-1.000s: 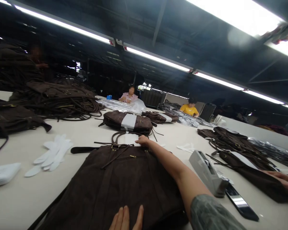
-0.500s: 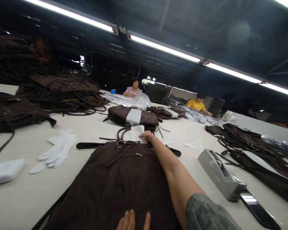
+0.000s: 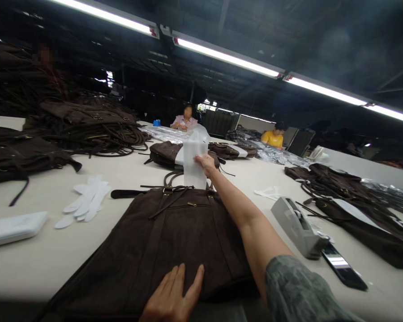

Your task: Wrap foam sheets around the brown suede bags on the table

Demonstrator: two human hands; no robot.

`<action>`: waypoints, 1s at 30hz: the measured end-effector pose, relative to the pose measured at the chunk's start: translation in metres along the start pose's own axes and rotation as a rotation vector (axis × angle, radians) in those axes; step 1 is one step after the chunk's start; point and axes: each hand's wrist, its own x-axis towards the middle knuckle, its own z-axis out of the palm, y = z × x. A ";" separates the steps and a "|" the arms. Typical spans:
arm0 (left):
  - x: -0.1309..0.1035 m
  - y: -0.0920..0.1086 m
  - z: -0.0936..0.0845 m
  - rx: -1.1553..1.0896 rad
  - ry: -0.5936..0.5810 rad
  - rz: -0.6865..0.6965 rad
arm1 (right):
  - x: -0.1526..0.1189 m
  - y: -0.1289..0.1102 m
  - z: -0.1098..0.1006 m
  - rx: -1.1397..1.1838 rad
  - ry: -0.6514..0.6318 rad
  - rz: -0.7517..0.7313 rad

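A dark brown bag (image 3: 188,228) lies on the pale table in front of me, its handles pointing away. My left hand (image 3: 176,290) rests flat on the bag's near part, fingers stretched and thumb apart. My right hand (image 3: 205,163) is reached out beyond the bag's top edge, pinching a white translucent sheet (image 3: 193,154) that stands upright behind the handles. Part of a second brown bag (image 3: 164,153) with a white band is hidden behind the sheet.
White strips (image 3: 89,199) and a white packet (image 3: 15,228) lie left. Right are a grey tape dispenser (image 3: 298,228), a phone (image 3: 344,267) and brown bags (image 3: 359,219). More bags are heaped at left (image 3: 87,120). Several people are farther back.
My right hand has risen with the white sheet, and much more of the sheet now shows. More of my left hand is in view on the bag.
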 end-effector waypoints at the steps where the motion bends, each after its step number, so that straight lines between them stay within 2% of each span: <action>1: 0.003 0.000 0.001 -0.001 -0.006 -0.008 | -0.010 -0.005 -0.004 0.001 -0.050 0.000; 3: 0.010 0.000 0.001 0.003 -0.033 -0.012 | -0.037 -0.008 -0.018 -0.021 -0.152 -0.004; 5: 0.015 0.001 0.000 0.018 -0.065 -0.016 | -0.074 -0.001 -0.037 -0.068 -0.247 -0.016; 9: 0.019 0.001 0.001 0.042 -0.088 0.014 | -0.162 0.038 -0.069 -0.184 -0.383 -0.050; 12: 0.013 0.001 0.005 0.072 -0.039 0.092 | -0.206 0.069 -0.083 -0.209 -0.459 -0.209; 15: 0.002 0.001 0.007 0.114 0.010 0.139 | -0.218 0.084 -0.091 -0.166 -0.561 -0.381; 19: -0.006 0.001 0.008 0.125 0.019 0.149 | -0.220 0.082 -0.094 -0.113 -0.648 -0.472; 23: -0.006 -0.001 0.009 0.105 0.035 0.178 | -0.226 0.077 -0.089 -0.207 -0.729 -0.529; 25: -0.006 -0.001 0.009 0.097 0.005 0.169 | -0.226 0.077 -0.086 -0.296 -0.724 -0.560; 30: -0.004 -0.004 -0.001 -0.029 -0.105 0.152 | -0.218 0.084 -0.086 -0.412 -0.596 -0.571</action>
